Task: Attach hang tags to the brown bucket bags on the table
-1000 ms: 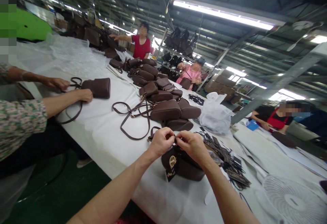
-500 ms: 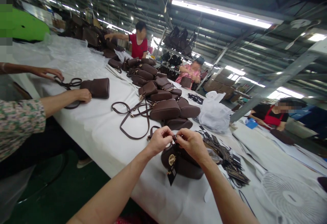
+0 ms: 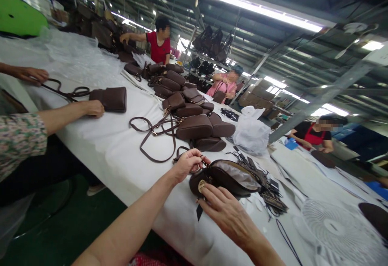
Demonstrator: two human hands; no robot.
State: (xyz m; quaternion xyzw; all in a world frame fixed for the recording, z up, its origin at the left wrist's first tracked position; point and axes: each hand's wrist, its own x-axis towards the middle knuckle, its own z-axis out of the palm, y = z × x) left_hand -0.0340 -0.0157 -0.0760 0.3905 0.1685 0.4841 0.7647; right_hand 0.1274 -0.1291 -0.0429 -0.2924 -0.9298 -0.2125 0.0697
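My left hand (image 3: pixel 188 165) is pinched on the dark brown strap (image 3: pixel 197 165) at the end of a small brown handbag (image 3: pixel 236 189). The bag lies on the white table, its zip top open and pale grey lining or stuffing showing inside. My right hand (image 3: pixel 226 211) rests against the bag's front, fingers stretched out over a round gold emblem (image 3: pixel 201 185). Its thumb is beside a black hang tag (image 3: pixel 199 211), part of which is hidden. Just beyond my hands, several finished-looking brown handbags (image 3: pixel 194 127) lie piled with their straps (image 3: pixel 157 159) looped on the cloth.
Black hang tags and cords (image 3: pixel 273 195) lie right of the bag. A white fan (image 3: pixel 335 227) stands at the right, a clear plastic bag (image 3: pixel 251 132) behind. At left, a co-worker's hands (image 3: pixel 95 108) handle another brown bag (image 3: pixel 110 99). Other people work further back.
My right hand has left the strap end beside my left hand and moved down onto the bag's front. The bag's open top now shows. The co-worker's far hand has drawn the strap leftward.
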